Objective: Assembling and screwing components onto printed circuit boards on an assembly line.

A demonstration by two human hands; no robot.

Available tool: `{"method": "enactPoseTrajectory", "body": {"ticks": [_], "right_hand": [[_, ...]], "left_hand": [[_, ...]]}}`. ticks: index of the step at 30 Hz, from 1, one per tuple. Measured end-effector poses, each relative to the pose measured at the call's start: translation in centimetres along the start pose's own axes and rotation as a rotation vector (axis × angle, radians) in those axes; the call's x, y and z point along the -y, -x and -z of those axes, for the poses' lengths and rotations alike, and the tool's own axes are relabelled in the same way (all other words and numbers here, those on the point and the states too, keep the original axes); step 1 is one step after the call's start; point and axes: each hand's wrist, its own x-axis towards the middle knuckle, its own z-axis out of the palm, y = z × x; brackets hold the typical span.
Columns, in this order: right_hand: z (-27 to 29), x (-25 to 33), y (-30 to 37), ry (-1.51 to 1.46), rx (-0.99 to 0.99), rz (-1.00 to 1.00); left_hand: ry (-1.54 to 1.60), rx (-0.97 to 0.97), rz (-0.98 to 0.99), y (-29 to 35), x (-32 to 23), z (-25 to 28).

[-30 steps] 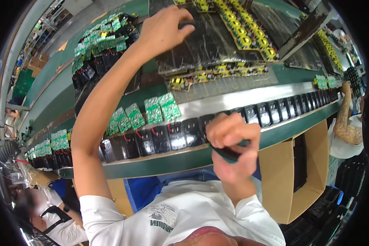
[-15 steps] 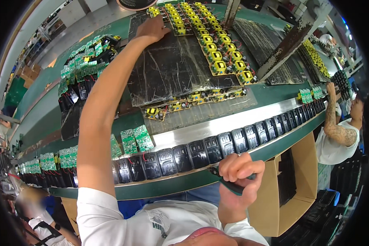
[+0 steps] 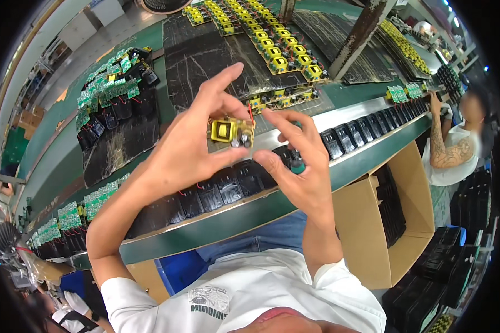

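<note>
My left hand (image 3: 180, 147) grips a small circuit board (image 3: 224, 132) by its edges, between thumb and fingers, over the row of black casings. On the board sit a yellow transformer and dark cylindrical parts; a red wire rises at its right end. Close to that end is my right hand (image 3: 308, 166), its forefinger and thumb apart near the wire. Pliers (image 3: 298, 165) with teal handles are tucked in its palm, mostly hidden by the fingers. Under both hands runs the row of black plastic casings (image 3: 230, 191) along the metal strip.
Many yellow-topped boards (image 3: 272, 53) stand in rows on black sheets (image 3: 205, 61). Left lies a heap of green boards and casings (image 3: 108, 91). A rusty post (image 3: 358, 41) rises beyond the strip. An open carton (image 3: 411, 222) stands below the table edge; a co-worker (image 3: 455, 139) is at right.
My left hand has come back from the far rows with a board in it. My right hand has risen to meet it, still holding the pliers. The view has shifted slightly.
</note>
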Motion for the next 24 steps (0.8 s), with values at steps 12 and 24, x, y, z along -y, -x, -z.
{"method": "enactPoseTrajectory", "body": {"ticks": [12,24], "right_hand": [[-0.1,1.7,-0.2,0.193,0.088,0.406],[-3.7,0.4,0.4,-1.104,0.087,-0.108]], "left_hand": [[-0.285,0.125,-0.133,3.3,-2.3,0.6],[0.781,-0.042,-0.058,3.9,-0.7,-3.0]]}}
